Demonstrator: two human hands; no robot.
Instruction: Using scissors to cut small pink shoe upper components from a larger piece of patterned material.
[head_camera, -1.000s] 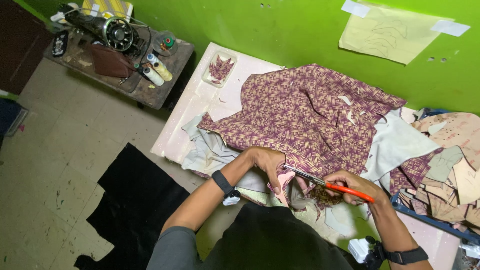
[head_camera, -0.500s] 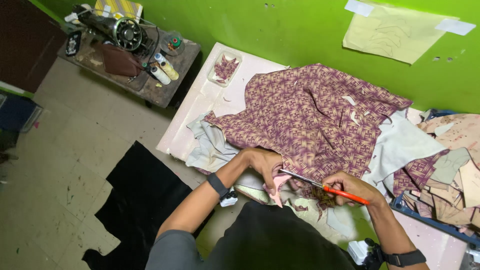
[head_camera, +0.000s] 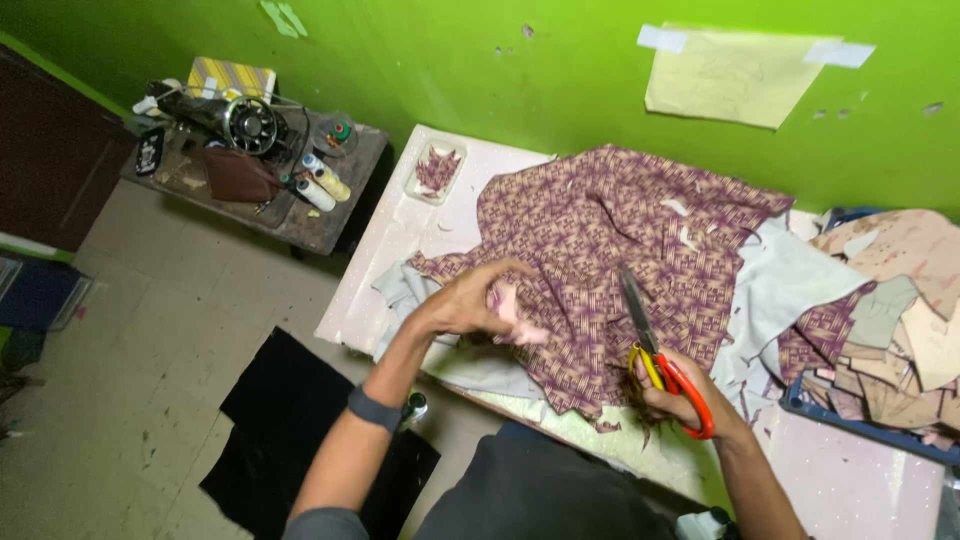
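1. My left hand (head_camera: 470, 300) pinched a small pink scrap (head_camera: 518, 318) above the patterned cloth (head_camera: 610, 250) on the table (head_camera: 400, 250).
2. My right hand (head_camera: 680, 390) gripped the scissors (head_camera: 655, 345), blades closed.
3. The raised point could have snagged the cloth.

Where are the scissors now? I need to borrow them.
In the head view, the scissors are in the right hand, blades over the purple patterned fabric.

Pale pink cutting table (head_camera: 400, 240) against green wall: purple-and-tan patterned fabric (head_camera: 610, 240) spread across middle, grey cloth pieces (head_camera: 780, 290) under its edges, small white tray of purple scraps (head_camera: 436, 170) near far corner, heap of tan offcuts (head_camera: 900, 300) at right.
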